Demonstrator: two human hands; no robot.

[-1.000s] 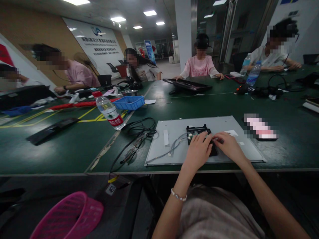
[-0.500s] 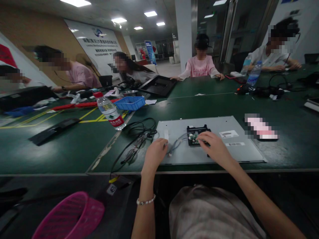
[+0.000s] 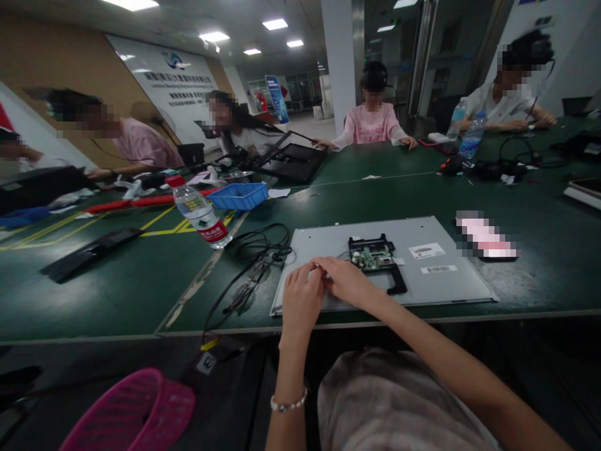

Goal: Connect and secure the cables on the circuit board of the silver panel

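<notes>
At the bottom edge of the frame, right of the middle, lies the person's clothed lap, and in the lower left corner a pink basket [image 3: 173, 401] with slatted sides stands below the worktop [image 3: 375, 194]. A beaded bracelet [image 3: 288, 402] circles the left wrist, at lower centre. Just above, around the middle of the frame, the left hand [image 3: 301, 294] and the right hand [image 3: 348, 283] come together, fingers bent and fingertips meeting over the left part of a flat grey panel [image 3: 323, 235]; whatever lies between the fingertips is hidden, so I cannot tell whether either is clamped on anything. The panel lies flat along the near edge of the worktop, right of centre in the frame. On it, just right of the right hand, sit a green circuit board [image 3: 372, 258] and a black frame [image 3: 399, 280], with two white labels [image 3: 426, 250] farther right. Left of the panel is a tangle of black cables [image 3: 263, 241], near a red-capped bottle [image 3: 201, 216]; at right lies a phone [image 3: 488, 238], its screen blurred. Beyond, left of centre, is a blue tray [image 3: 241, 197]. Across the upper part of the frame several people sit along the worktop, the one in pink [image 3: 370, 122] reaching towards a black casing [image 3: 298, 160], with two bottles [image 3: 472, 138] at upper right
</notes>
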